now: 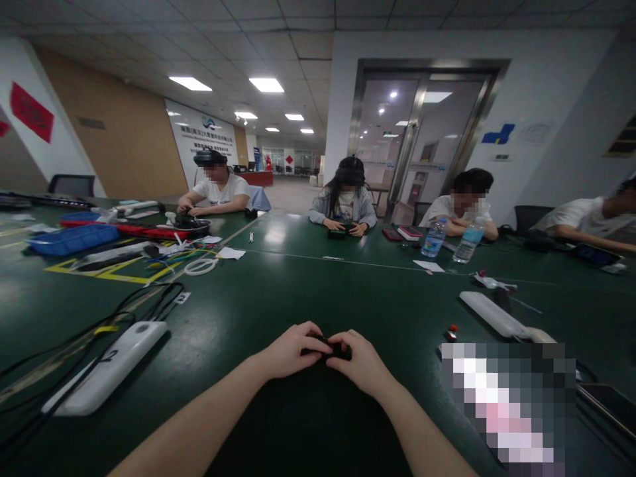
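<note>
My left hand [292, 351] and my right hand [362, 363] meet low in the middle of the view, over the dark green table [238, 311]. Between them is a small black object [338, 347], pinched by the fingers of both. Most of it is covered by my fingers, and against the dark tabletop its kind cannot be made out. The fingertips of the two hands nearly touch.
White power strips lie left [119, 368] and right [497, 315], with black cables [124, 315] at the left. A blue tray [74, 238] and loose wires sit farther left. Two water bottles [470, 242] stand across the table. Several people sit opposite. A pixelated patch covers the lower right.
</note>
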The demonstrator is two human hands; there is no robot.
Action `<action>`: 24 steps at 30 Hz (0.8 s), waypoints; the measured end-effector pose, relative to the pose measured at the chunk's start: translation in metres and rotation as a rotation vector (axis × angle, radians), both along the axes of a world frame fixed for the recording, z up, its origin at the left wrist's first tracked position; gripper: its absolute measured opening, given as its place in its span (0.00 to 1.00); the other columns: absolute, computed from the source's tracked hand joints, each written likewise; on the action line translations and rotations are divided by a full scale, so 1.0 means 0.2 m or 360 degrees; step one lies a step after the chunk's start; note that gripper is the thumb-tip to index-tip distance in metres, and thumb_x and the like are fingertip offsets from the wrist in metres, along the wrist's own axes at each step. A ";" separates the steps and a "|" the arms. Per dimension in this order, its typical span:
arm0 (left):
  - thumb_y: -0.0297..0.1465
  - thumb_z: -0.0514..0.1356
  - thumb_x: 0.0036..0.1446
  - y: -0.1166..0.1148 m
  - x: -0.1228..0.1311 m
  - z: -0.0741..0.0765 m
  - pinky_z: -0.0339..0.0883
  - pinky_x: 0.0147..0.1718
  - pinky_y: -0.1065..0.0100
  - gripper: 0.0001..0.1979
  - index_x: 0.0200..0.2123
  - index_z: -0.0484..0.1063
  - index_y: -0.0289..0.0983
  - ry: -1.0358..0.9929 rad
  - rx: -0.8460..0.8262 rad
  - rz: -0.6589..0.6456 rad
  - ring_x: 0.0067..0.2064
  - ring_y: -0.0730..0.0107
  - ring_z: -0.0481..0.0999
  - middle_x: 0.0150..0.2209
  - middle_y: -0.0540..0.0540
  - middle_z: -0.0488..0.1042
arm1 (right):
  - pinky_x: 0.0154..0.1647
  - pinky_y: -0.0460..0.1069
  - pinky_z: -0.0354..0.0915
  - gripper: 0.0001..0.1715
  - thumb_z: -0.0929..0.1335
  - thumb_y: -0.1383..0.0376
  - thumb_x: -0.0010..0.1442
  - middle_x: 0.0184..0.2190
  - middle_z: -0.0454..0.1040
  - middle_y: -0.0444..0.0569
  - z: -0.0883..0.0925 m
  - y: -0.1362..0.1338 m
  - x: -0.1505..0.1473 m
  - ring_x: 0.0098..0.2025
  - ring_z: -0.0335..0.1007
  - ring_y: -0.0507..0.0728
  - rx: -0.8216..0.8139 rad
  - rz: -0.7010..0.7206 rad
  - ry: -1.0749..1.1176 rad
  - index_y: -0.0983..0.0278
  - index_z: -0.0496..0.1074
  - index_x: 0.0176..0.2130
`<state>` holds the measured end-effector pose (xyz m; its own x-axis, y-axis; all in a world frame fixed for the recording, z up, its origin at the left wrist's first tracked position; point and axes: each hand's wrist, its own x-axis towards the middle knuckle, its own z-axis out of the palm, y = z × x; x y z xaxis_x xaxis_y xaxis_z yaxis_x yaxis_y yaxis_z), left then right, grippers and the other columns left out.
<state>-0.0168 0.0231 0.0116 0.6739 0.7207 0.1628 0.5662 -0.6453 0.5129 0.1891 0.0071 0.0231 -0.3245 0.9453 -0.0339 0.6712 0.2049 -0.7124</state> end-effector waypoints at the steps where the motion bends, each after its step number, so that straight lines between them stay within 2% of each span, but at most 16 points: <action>1: 0.31 0.55 0.57 0.01 -0.01 0.00 0.60 0.50 0.62 0.16 0.48 0.71 0.51 0.0030 0.0052 0.0008 0.51 0.65 0.65 0.50 0.49 0.64 | 0.39 0.50 0.62 0.19 0.70 0.59 0.49 0.37 0.67 0.45 0.00 0.01 0.01 0.39 0.65 0.55 -0.0005 -0.0036 0.0008 0.56 0.72 0.43; 5: 0.31 0.54 0.57 0.08 -0.12 -0.02 0.59 0.51 0.61 0.17 0.49 0.70 0.51 0.0125 0.0199 0.0197 0.50 0.65 0.66 0.50 0.48 0.64 | 0.38 0.50 0.63 0.18 0.68 0.57 0.52 0.36 0.68 0.46 -0.02 0.04 0.07 0.37 0.65 0.55 -0.0034 -0.0174 0.0045 0.58 0.71 0.44; 10: 0.34 0.51 0.58 0.19 -0.39 -0.04 0.61 0.49 0.63 0.17 0.50 0.70 0.48 0.0215 0.0175 0.0694 0.48 0.65 0.67 0.47 0.46 0.67 | 0.38 0.50 0.64 0.17 0.65 0.57 0.55 0.37 0.69 0.47 -0.07 0.07 0.11 0.38 0.67 0.55 -0.0068 -0.0237 0.0130 0.59 0.71 0.45; 12: 0.36 0.51 0.58 0.22 -0.49 -0.04 0.62 0.48 0.63 0.18 0.50 0.70 0.48 0.0268 0.0149 0.0972 0.48 0.64 0.68 0.47 0.45 0.67 | 0.39 0.50 0.64 0.16 0.65 0.58 0.55 0.37 0.70 0.47 -0.08 0.09 0.12 0.38 0.67 0.55 -0.0039 -0.0274 0.0155 0.59 0.72 0.43; 16: 0.38 0.48 0.58 0.23 -0.62 -0.05 0.64 0.45 0.56 0.20 0.52 0.69 0.50 0.0379 0.0051 0.1802 0.49 0.55 0.69 0.49 0.42 0.68 | 0.39 0.51 0.64 0.14 0.64 0.59 0.55 0.35 0.71 0.47 -0.09 0.11 0.14 0.38 0.68 0.56 -0.0025 -0.0463 0.0215 0.61 0.72 0.41; 18: 0.39 0.47 0.58 0.22 -0.66 -0.05 0.64 0.44 0.53 0.21 0.52 0.68 0.50 0.0352 0.0006 0.2121 0.49 0.50 0.69 0.49 0.40 0.68 | 0.39 0.51 0.65 0.14 0.64 0.60 0.55 0.36 0.72 0.47 -0.09 0.12 0.16 0.38 0.69 0.56 -0.0055 -0.0549 0.0234 0.62 0.72 0.41; 20: 0.40 0.47 0.57 0.21 -0.68 -0.05 0.64 0.43 0.52 0.21 0.52 0.68 0.49 0.0296 -0.0021 0.2271 0.49 0.48 0.69 0.49 0.38 0.68 | 0.40 0.51 0.65 0.15 0.64 0.61 0.55 0.36 0.73 0.48 -0.08 0.12 0.17 0.39 0.69 0.56 -0.0070 -0.0584 0.0241 0.62 0.72 0.42; 24: 0.39 0.48 0.56 0.21 -0.68 -0.05 0.64 0.44 0.52 0.21 0.52 0.68 0.49 0.0236 -0.0026 0.2316 0.50 0.47 0.68 0.50 0.37 0.67 | 0.40 0.50 0.65 0.15 0.64 0.62 0.56 0.38 0.73 0.48 -0.08 0.12 0.17 0.40 0.69 0.56 -0.0081 -0.0567 0.0223 0.62 0.71 0.42</action>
<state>-0.1528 0.0657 0.0010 -0.6259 0.7665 0.1436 0.7465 0.5356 0.3948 0.2228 0.0305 0.0079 0.0193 0.9979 -0.0626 0.5893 -0.0619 -0.8055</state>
